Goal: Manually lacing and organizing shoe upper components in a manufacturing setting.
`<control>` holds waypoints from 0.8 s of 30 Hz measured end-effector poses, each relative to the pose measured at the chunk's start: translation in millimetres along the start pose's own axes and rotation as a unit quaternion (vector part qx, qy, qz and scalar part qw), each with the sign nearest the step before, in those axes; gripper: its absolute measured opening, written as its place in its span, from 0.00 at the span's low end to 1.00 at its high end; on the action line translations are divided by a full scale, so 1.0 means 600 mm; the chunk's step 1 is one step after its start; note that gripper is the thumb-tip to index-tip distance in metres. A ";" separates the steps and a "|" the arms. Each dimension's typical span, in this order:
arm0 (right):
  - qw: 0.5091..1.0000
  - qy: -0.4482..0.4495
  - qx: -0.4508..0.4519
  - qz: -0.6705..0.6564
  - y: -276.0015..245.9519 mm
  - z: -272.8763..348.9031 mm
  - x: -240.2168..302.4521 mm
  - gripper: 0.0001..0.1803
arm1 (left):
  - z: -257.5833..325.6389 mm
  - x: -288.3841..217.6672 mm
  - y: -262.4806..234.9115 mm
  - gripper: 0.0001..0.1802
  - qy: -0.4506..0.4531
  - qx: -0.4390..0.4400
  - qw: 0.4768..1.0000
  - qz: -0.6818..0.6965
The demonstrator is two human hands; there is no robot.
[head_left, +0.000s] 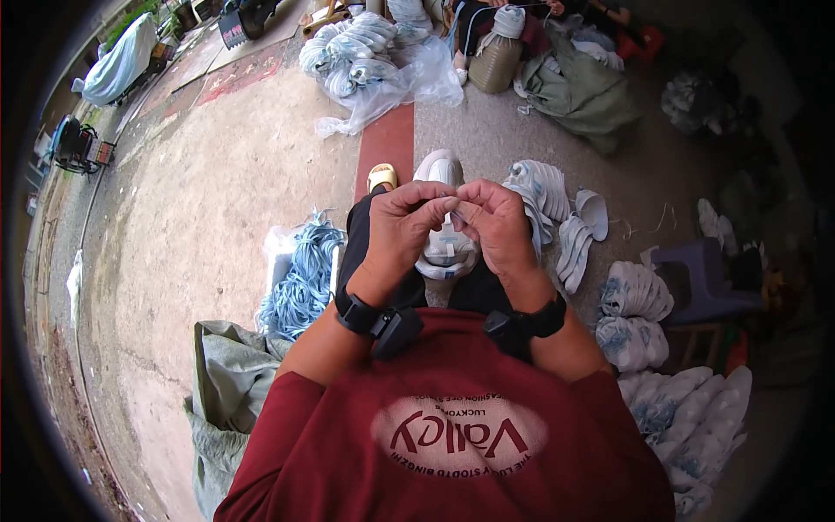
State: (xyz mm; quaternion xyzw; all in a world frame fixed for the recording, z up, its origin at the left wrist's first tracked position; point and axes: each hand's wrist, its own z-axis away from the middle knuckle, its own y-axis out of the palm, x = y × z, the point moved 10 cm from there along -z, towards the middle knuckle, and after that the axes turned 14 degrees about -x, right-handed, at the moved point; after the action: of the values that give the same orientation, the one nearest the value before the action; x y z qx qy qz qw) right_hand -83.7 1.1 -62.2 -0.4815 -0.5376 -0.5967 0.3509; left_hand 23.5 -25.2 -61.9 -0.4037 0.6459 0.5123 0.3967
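Note:
My left hand [400, 228] and my right hand [499, 228] meet at chest height, thumbs and forefingers pinched together almost tip to tip. Whatever sits between the fingertips is too small to make out. Beneath them is a white shoe [447, 257] with pale blue-grey parts, between my knees; my fingers cover its middle. To the left of my leg, a white box [275, 271] holds a tangled heap of light blue laces [304, 283]. By my right hand lie stacked white shoe pieces [541, 190], with more loose ones [576, 248] beside them.
A green sack [228, 374] stands at lower left. Bundled white shoe pieces [637, 291] line my right side, near a dark blue plastic stool [709, 278]. Ahead are a plastic-wrapped pile [357, 48], a tan jar-shaped container [494, 65], a grey-green sack [578, 96] and another person's hand [555, 7].

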 end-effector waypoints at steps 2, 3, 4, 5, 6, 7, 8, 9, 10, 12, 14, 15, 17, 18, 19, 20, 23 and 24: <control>1.000 -0.004 0.001 0.011 -0.001 0.001 0.001 0.02 | 0.001 -0.001 -0.002 0.07 0.004 -0.001 1.000 -0.001; 1.000 -0.003 0.009 0.016 0.000 0.002 0.000 0.02 | 0.002 -0.003 -0.003 0.07 0.009 -0.001 1.000 0.000; 1.000 -0.003 0.017 0.022 0.002 0.004 -0.001 0.02 | 0.003 -0.002 -0.004 0.07 0.008 -0.001 1.000 -0.001; 1.000 -0.002 0.016 0.022 0.002 0.004 -0.001 0.02 | 0.004 -0.001 -0.004 0.07 0.008 -0.002 1.000 -0.018; 0.999 -0.003 0.016 0.034 0.002 0.005 -0.001 0.03 | 0.005 0.000 -0.005 0.07 0.010 -0.002 0.999 -0.034; 0.999 0.003 0.009 0.053 0.000 0.005 -0.004 0.03 | 0.005 0.000 -0.006 0.07 0.009 -0.003 0.999 -0.035; 0.999 -0.003 0.015 0.046 0.001 0.006 -0.002 0.03 | 0.006 0.000 0.000 0.06 0.006 0.019 1.000 -0.001; 0.998 0.033 0.028 0.047 0.003 0.008 -0.013 0.04 | 0.008 -0.001 0.008 0.06 0.002 0.045 0.998 0.034; 0.996 0.069 0.042 0.049 0.003 0.010 -0.025 0.05 | 0.006 0.001 0.004 0.06 0.001 0.040 0.999 0.032; 0.991 0.073 0.057 0.094 -0.005 0.006 -0.033 0.06 | 0.005 -0.027 0.001 0.06 0.134 0.041 0.989 -0.045; 0.984 0.076 0.073 0.142 -0.019 -0.006 -0.045 0.06 | -0.003 -0.007 -0.012 0.06 0.118 0.017 0.991 -0.065; 0.977 0.039 0.064 0.200 -0.031 -0.021 -0.043 0.07 | -0.006 0.010 -0.024 0.06 0.096 -0.007 0.992 -0.082; 0.965 0.001 0.055 0.257 -0.041 -0.054 -0.044 0.07 | 0.009 0.013 -0.005 0.11 0.263 0.044 0.893 -0.362; 0.959 -0.036 0.028 0.279 -0.045 -0.076 -0.030 0.07 | 0.027 0.037 0.017 0.13 0.302 0.114 0.848 -0.421; 0.944 -0.051 -0.024 0.324 -0.056 -0.095 -0.015 0.08 | 0.050 0.061 0.035 0.14 0.349 0.177 0.793 -0.467; 0.945 -0.130 -0.027 0.300 -0.036 -0.104 0.025 0.08 | 0.065 0.092 0.046 0.17 0.374 0.226 0.738 -0.514; 0.937 -0.232 -0.090 0.245 0.021 -0.095 0.170 0.07 | 0.071 0.135 0.032 0.17 0.357 0.233 0.732 -0.532; 0.932 -0.292 -0.053 0.207 0.056 -0.071 0.244 0.07 | 0.071 0.142 0.027 0.18 0.354 0.236 0.728 -0.537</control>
State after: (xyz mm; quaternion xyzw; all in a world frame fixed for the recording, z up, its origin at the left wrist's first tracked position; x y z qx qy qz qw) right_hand -103.3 -31.9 89.0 -0.7531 -0.4720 -0.3715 0.2683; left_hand -18.1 9.0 -142.2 -0.7287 0.5149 -0.1355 0.4307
